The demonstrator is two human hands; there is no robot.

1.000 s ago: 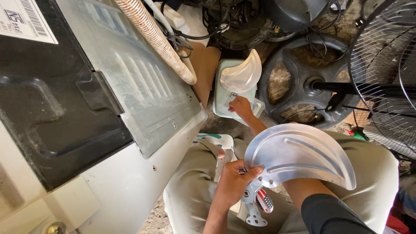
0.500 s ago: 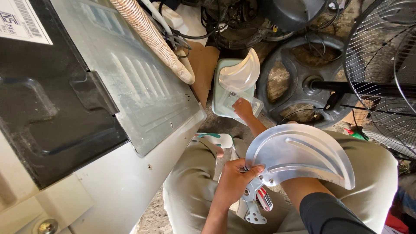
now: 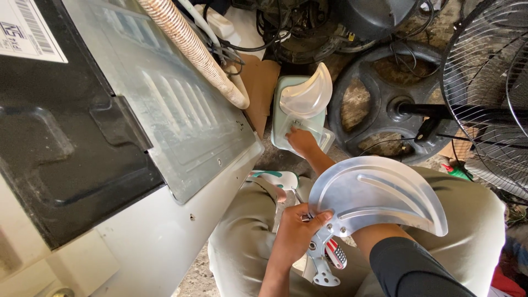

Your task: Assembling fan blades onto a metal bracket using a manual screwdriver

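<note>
My left hand (image 3: 296, 234) grips a curved silver metal fan blade (image 3: 379, 195) at its hub end, over my lap. A white metal bracket (image 3: 322, 264) and a red-and-white tool handle (image 3: 335, 254) show just below that hand. My right hand (image 3: 302, 141) reaches forward from under the blade into a pale green plastic container (image 3: 283, 113) on the ground. Its fingertips are down inside the container, and I cannot see whether they hold anything. A translucent plastic fan blade (image 3: 309, 94) rests on top of the container.
A large grey and black appliance back panel (image 3: 137, 126) fills the left, with a ribbed hose (image 3: 190, 49) across it. A black round fan base (image 3: 379, 99) and a wire fan guard (image 3: 489, 93) lie at the right, with tangled cables (image 3: 275, 33) beyond.
</note>
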